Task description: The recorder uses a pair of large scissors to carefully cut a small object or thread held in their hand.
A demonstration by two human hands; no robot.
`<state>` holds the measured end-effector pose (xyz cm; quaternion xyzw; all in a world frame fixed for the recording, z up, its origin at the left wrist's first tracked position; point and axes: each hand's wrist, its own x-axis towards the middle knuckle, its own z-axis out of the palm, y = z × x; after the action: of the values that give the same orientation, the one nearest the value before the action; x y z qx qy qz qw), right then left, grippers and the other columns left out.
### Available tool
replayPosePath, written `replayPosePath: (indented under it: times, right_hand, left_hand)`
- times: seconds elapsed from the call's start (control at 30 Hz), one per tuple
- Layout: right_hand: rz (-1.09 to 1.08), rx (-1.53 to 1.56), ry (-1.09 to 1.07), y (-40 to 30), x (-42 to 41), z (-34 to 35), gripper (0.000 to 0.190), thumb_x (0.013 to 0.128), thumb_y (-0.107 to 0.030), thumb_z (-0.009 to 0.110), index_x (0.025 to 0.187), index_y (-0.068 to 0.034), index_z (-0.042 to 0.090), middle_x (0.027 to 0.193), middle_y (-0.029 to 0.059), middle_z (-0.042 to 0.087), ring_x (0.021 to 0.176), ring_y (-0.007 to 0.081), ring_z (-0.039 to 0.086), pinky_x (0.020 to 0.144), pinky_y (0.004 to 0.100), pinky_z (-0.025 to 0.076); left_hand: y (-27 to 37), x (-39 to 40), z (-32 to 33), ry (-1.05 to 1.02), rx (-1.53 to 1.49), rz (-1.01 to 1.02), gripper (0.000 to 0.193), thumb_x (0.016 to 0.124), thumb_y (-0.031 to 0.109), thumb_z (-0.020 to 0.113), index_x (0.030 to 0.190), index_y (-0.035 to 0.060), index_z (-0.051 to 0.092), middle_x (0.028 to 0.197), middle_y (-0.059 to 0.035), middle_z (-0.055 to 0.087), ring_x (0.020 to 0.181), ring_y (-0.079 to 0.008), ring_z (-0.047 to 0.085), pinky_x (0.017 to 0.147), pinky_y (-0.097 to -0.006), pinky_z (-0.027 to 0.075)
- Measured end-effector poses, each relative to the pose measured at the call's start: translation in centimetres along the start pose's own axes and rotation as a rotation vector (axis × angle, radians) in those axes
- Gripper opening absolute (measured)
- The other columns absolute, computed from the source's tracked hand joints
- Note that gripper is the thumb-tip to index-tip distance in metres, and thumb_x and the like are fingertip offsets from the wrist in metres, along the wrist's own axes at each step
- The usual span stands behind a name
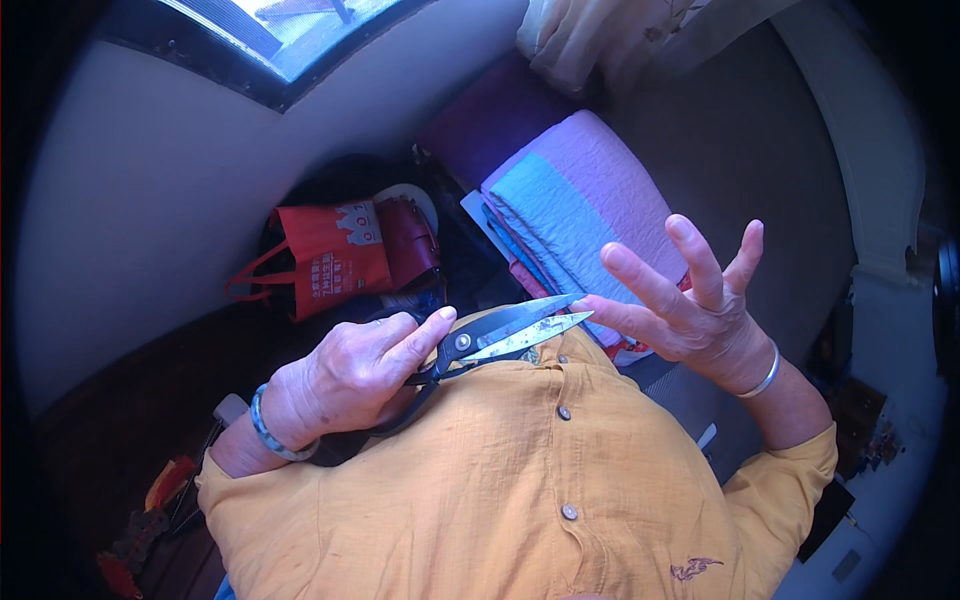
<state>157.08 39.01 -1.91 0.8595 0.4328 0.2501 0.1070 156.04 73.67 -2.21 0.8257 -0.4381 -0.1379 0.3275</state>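
My left hand (pixel 367 367), with a bangle at its wrist, grips a pair of metal scissors (pixel 517 330) with black handles. The blades point right and stand slightly apart, and nothing shows between them. My right hand (pixel 682 307) is raised with its fingers spread, a silver bangle around the wrist. Its index fingertip is at the blade tips; whether it touches them I cannot tell. Part of the scissor handles is hidden behind my left hand. Behind the scissors lies the front of a yellow buttoned shirt (pixel 495 465).
Folded lilac and light-blue quilts (pixel 570 202) lie in a stack beyond my hands. A red bag (pixel 330 259) bearing writing and a dark red bag (pixel 409 240) stand to their left. A curtain (pixel 577 37) hangs at the top, beside a window (pixel 300 37).
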Motion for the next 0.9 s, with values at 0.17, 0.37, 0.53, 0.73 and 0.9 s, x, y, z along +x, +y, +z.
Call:
replayPosePath:
  times: [0.17, 0.37, 0.53, 0.73, 0.9]
  right_hand:
    - [-0.019, 0.015, -0.045, 0.14, 0.01, -0.53, 0.063, 0.085, -0.06, 0.056, 0.142, -0.045, 0.034, 0.142, -0.0139, 0.043, 0.139, 0.0273, 0.032, 0.114, 0.0674, -0.003]
    - [-0.046, -0.023, -0.066, 0.25, -0.09, -0.85, 0.062, 0.09, -0.029, 0.063, 0.143, -0.044, 0.033, 0.142, -0.0152, 0.042, 0.138, 0.0263, 0.034, 0.113, 0.0707, -0.001]
    - [-0.029, -0.013, -0.047, 0.03, -0.2, -0.6, 0.073, 0.087, -0.015, 0.064, 0.144, -0.046, 0.03, 0.143, -0.0157, 0.04, 0.138, 0.0254, 0.034, 0.113, 0.0709, 0.0]
    - [-0.028, -0.018, -0.025, -0.05, -0.12, -0.41, 0.079, 0.086, -0.01, 0.065, 0.145, -0.047, 0.028, 0.143, -0.0168, 0.04, 0.138, 0.0243, 0.035, 0.113, 0.071, 0.001]
    - [-0.026, -0.021, -0.015, -0.09, -0.07, -0.35, 0.079, 0.086, -0.01, 0.064, 0.146, -0.047, 0.027, 0.143, -0.0173, 0.041, 0.138, 0.0235, 0.035, 0.113, 0.0711, 0.001]
  left_hand:
    - [-0.37, -0.26, 0.06, -0.041, -0.056, 0.02, 0.066, 0.069, 0.005, 0.071, 0.13, -0.0091, 0.049, 0.072, -0.0085, 0.051, 0.052, -0.0214, 0.054, 0.045, -0.0327, 0.046]
    - [-0.59, -0.21, -0.01, -0.073, -0.097, 0.038, 0.066, 0.072, 0.006, 0.069, 0.132, -0.0088, 0.047, 0.073, -0.0089, 0.051, 0.052, -0.0224, 0.054, 0.045, -0.0333, 0.046]
    - [-0.36, -0.11, -0.41, -0.121, -0.203, 0.029, 0.059, 0.077, -0.003, 0.065, 0.132, -0.0103, 0.045, 0.074, -0.0129, 0.054, 0.055, -0.0248, 0.055, 0.049, -0.0351, 0.046]
    - [-0.28, -0.19, -0.5, -0.134, -0.231, 0.044, 0.055, 0.08, 0.0, 0.064, 0.131, -0.0115, 0.045, 0.074, -0.0136, 0.055, 0.056, -0.0257, 0.056, 0.05, -0.0359, 0.047]
    - [-0.48, -0.49, -0.06, -0.101, -0.234, 0.06, 0.063, 0.077, 0.002, 0.066, 0.135, -0.0088, 0.043, 0.075, -0.0114, 0.052, 0.055, -0.0248, 0.055, 0.049, -0.0351, 0.047]
